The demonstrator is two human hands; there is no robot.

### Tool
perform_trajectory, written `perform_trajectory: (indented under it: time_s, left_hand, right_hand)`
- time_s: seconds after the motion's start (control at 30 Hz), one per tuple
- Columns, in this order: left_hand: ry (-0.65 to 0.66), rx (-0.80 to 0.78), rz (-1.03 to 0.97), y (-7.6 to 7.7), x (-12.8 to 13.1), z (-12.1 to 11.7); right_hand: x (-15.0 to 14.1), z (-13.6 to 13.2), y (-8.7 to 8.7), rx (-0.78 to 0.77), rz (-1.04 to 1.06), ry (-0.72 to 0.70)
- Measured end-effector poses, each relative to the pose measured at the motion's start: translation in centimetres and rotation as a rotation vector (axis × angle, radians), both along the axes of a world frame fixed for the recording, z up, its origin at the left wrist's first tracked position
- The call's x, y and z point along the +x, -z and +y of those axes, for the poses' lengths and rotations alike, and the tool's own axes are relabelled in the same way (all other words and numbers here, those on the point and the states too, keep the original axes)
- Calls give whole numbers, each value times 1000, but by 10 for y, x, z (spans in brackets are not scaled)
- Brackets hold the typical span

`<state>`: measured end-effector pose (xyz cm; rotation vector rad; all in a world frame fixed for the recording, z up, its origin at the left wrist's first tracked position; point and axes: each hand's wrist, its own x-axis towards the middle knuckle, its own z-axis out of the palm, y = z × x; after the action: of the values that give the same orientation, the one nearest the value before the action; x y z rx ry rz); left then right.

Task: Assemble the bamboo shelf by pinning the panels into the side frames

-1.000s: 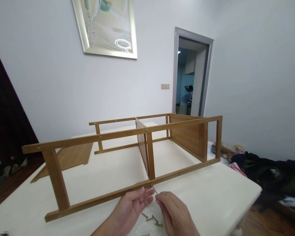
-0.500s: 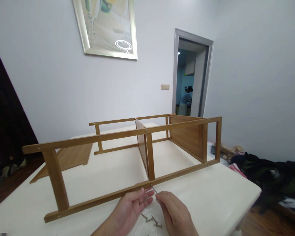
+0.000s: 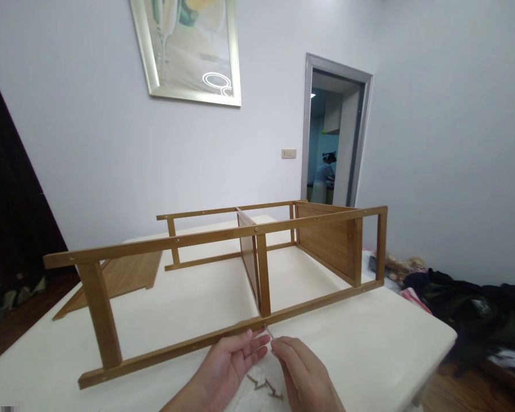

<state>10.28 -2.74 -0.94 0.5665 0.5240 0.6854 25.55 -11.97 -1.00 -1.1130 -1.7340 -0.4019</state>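
Both of my hands are at the near edge of the work, low in view. Right hand (image 3: pixel 306 372): thumb and fingers pinched narrow around a thin, straight, grey metal rod (image 3: pixel 269 331). The rod slants up and to the left, its far tip at the long lower rail, just below the foot of the middle upright. Whether the tip sits in a hole, I cannot tell at this size.

Left hand (image 3: pixel 223 363): loosely open, palm turned toward the right hand, fingers slightly curled and a little apart, nothing seen in the grip. Index fingertip is next to the rod's tip, close against the rail; contact there unclear.

The brown wooden shelf frame (image 3: pixel 262 274) lies on its side across a white, smooth-topped table (image 3: pixel 381 343), its nearer ladder-shaped side facing me. Small round fittings dot the rails. Two flat brown wooden boards span between the near and far sides: a middle one (image 3: pixel 248 252) behind the central upright and a broader one (image 3: pixel 326 243) toward the right end.

Loose on the table: several small bronze-coloured metal screws (image 3: pixel 264 384) between my wrists, and a separate flat brown wooden panel (image 3: pixel 131 272) lying partly behind the frame's left end.

Beyond: a grey-framed doorway (image 3: pixel 308 131), with a person (image 3: pixel 324 171) in pale clothing in the room past it.
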Motion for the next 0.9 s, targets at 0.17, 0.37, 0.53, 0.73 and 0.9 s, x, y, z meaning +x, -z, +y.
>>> perform_trajectory:
  time_s: [0.17,0.37,0.53,0.73,0.9]
  left_hand:
    - [-8,-11,14,-1,0,1]
    - [5,0,-3,0,1,1]
    - [15,7,-6,2,1,1]
    - [10,10,3,0,-1,1]
    - [25,32,-8,2,0,1]
  right_hand:
    - [-1,2,0,5,93,38]
    - [-2,2,3,-16,60,9]
    - [-3,0,-1,-36,31,-19]
    - [-2,0,-1,-1,-9,37]
    - [-1,2,3,17,-165,76]
